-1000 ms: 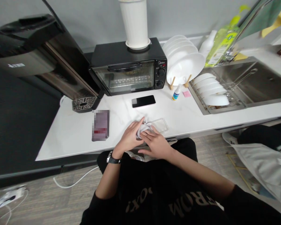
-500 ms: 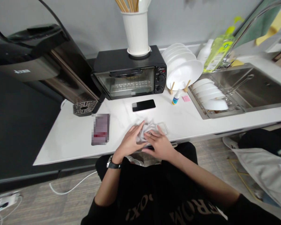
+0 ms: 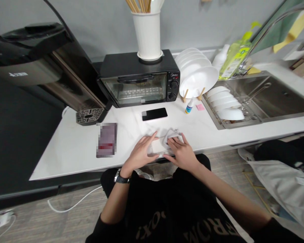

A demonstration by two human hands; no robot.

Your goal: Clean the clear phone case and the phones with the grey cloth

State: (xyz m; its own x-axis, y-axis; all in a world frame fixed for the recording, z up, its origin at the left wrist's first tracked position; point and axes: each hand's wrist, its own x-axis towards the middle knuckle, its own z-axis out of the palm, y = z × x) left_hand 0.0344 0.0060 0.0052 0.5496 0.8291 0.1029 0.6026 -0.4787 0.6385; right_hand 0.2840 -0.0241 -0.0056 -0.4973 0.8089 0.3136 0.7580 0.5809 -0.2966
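Note:
A clear phone case [image 3: 157, 147] lies flat on the white counter near its front edge. My left hand [image 3: 139, 152] steadies its left end, thumb at the near side and fingers at the far side. Under the fingers of my right hand [image 3: 184, 154] a crumpled light grey cloth [image 3: 168, 135] is pressed onto the right part of the case, hiding much of it. Behind the hands lies a black-screened phone [image 3: 155, 114]. A small spray bottle [image 3: 189, 107] with a blue label stands farther right, beside a pink sticky note [image 3: 200, 107].
A blurred-out dark purple item [image 3: 107, 139] lies to the left, near a dark drink dispenser [image 3: 88, 116]. At the back stand a toaster oven [image 3: 139, 87] and a rack of white plates [image 3: 199, 81]. The sink [image 3: 281, 98] with bowls is on the right.
My right hand has slid rightward over the case with the cloth, uncovering the case's left and middle part. My left hand has stayed nearly in place.

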